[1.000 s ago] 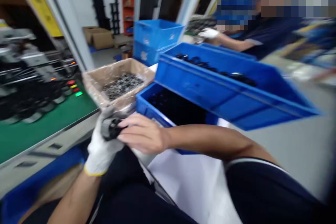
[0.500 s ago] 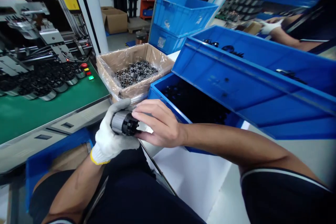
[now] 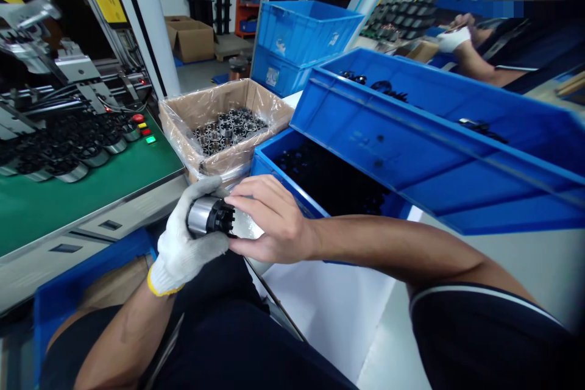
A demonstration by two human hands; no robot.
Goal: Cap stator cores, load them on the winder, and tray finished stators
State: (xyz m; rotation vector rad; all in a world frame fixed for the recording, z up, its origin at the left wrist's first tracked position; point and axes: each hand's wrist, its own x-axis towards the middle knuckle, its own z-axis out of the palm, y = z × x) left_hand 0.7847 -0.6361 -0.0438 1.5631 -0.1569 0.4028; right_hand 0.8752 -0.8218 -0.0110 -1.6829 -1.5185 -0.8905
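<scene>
In my left hand (image 3: 180, 241), which wears a white knit glove with a yellow cuff edge, lies a motor stator core (image 3: 200, 217). It is a short silver metal cylinder held on its side, the fingers wrapped round it. A black plastic end cap (image 3: 222, 217) with prongs sits on the end facing right. My bare right hand (image 3: 274, 222) grips this cap, thumb below and fingertips above. The palm side of the right hand and the cylinder's far end are hidden.
A plastic-lined carton (image 3: 219, 161) holds several metal cores. Beside it, a blue crate (image 3: 260, 164) contains black parts, with a larger blue bin (image 3: 411, 152) over it. Capped cores (image 3: 73, 170) stand on the green bench (image 3: 27, 219) by a machine. A co-worker's gloved hand (image 3: 454, 41) is at back right.
The camera view has shifted slightly. Both hands keep their hold on the core and cap, with the core turned a little. A machine part at far left has changed its tilt.
</scene>
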